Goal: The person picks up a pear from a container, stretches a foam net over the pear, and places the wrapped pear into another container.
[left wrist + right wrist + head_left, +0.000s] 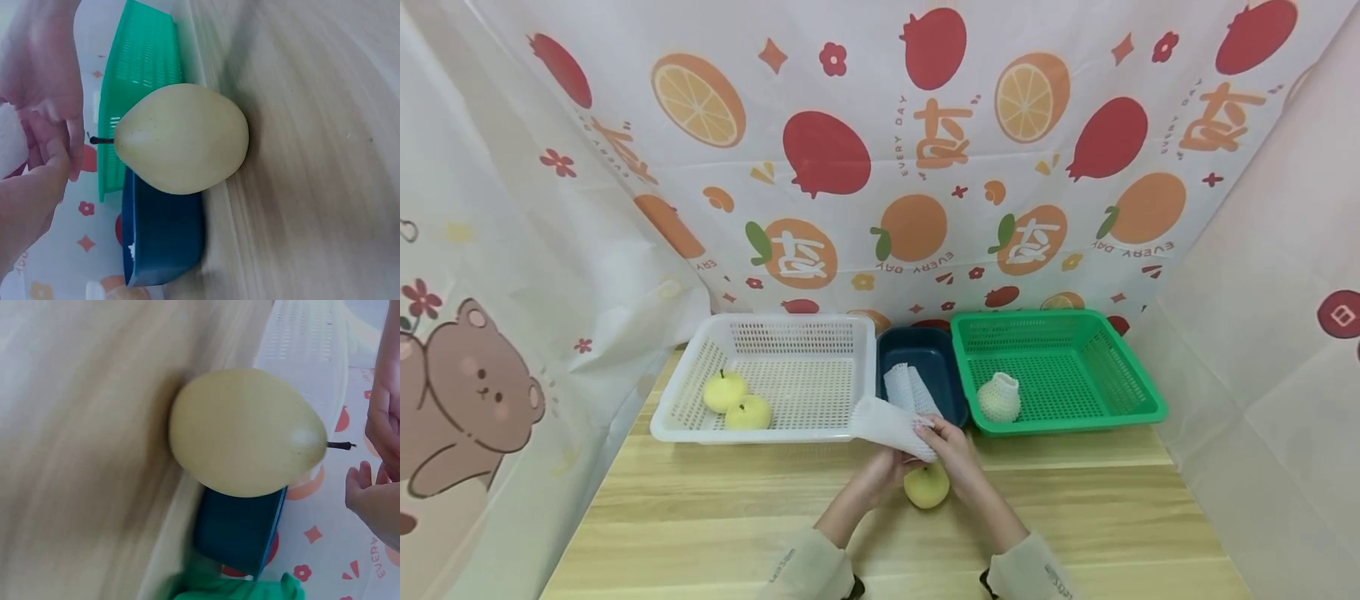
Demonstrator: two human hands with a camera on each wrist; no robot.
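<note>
Left hand (880,473) and right hand (952,446) grip a foam net (889,425) at 11 o'clock from the bare pear (927,490) on the table (1075,517); one wrapped pear (997,402) at 1 seems done; two unwrapped pears (748,414) at 10 remain.

Pale pear (184,139) at centre, right hand (47,69) upper left, left hand (31,200) below it, green basket (147,53) top, blue tub (167,234) bottom, tabletop (306,169) right

Left hand (878,473) partly hidden behind foam net (889,427); sleeve lettering (782,565) too small to read.
</note>
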